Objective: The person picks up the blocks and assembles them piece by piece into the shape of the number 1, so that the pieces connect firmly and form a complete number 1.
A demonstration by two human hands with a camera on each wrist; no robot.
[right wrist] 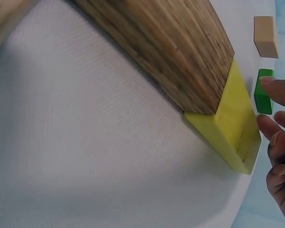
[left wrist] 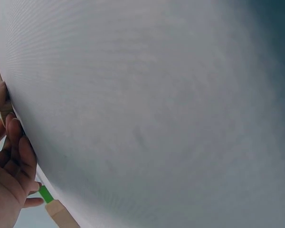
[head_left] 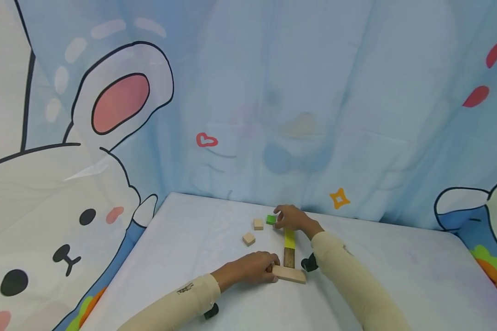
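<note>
My left hand grips the near end of a pale wooden plank, thumb and fingers on either side of it. Behind that plank, a dark brown wooden block lies end to end with a yellow block. At the far side my right hand reaches over the yellow block's far end, its loosely bent fingers beside a green block. One fingertip overlaps the green block in the right wrist view; whether it touches is hard to tell.
Two pale wooden blocks lie left of the green one: one block close beside it, another block nearer. All rest on a white-covered table. A blue printed curtain hangs along the table's far edge.
</note>
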